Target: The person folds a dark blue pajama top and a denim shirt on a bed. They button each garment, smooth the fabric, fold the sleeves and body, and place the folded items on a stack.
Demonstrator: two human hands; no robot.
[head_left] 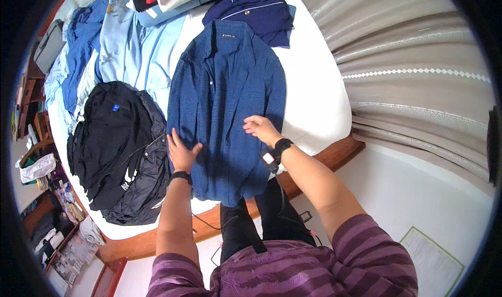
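Observation:
A blue long-sleeved button-up shirt [219, 101] lies spread on the bed before me, collar at the far end and its lower edge by my legs. Its sleeves run down along both sides, and the front hangs partly open below a white button. My left hand [182, 152] is at the shirt's left side, fingers apart, with nothing gripped. Over the right half of the front is my right hand [259, 129], its fingers loosely bent and holding nothing; whether it touches the cloth is unclear.
Black garments [117, 140] are heaped left of the shirt. A folded navy garment [251, 12] lies beyond its collar, near a stack of clothes [176, 3]. Light blue bedding [125, 57] covers the far left. Grey curtains [408, 61] hang at the right, past the wooden bed frame [341, 154].

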